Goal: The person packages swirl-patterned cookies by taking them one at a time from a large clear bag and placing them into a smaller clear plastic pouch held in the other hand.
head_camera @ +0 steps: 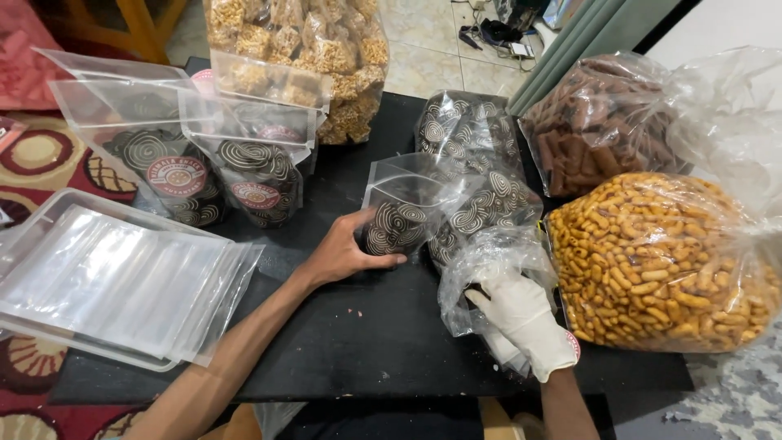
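In the head view, a small clear pouch (399,208), partly filled with spiral-patterned snacks, is held upright near the middle of the black table (366,342) by the bare left hand (346,248), whose fingers are curled around its lower part. The right hand (525,318), covered by a white glove, is pushed into the mouth of the big bag of spiral snacks (476,183) that lies just beside the pouch; its fingers are bent inside the crumpled plastic, but it cannot be told if snacks are grasped by them. The pouch is judged to be only partly filled, and its top is open. Toward the far left corner of the table, two filled pouches (208,175) of the same snack are standing upright, with their tops open, so sealing seems to be left. Behind them another filled pouch (269,81) with golden snacks is seen. At the left edge, a stack of empty pouches (114,277) is lying in a clear tray, so many are left to be filled. At the right edge, a bag of yellow snacks (660,261) and a bag of brown sticks (599,126) are resting.
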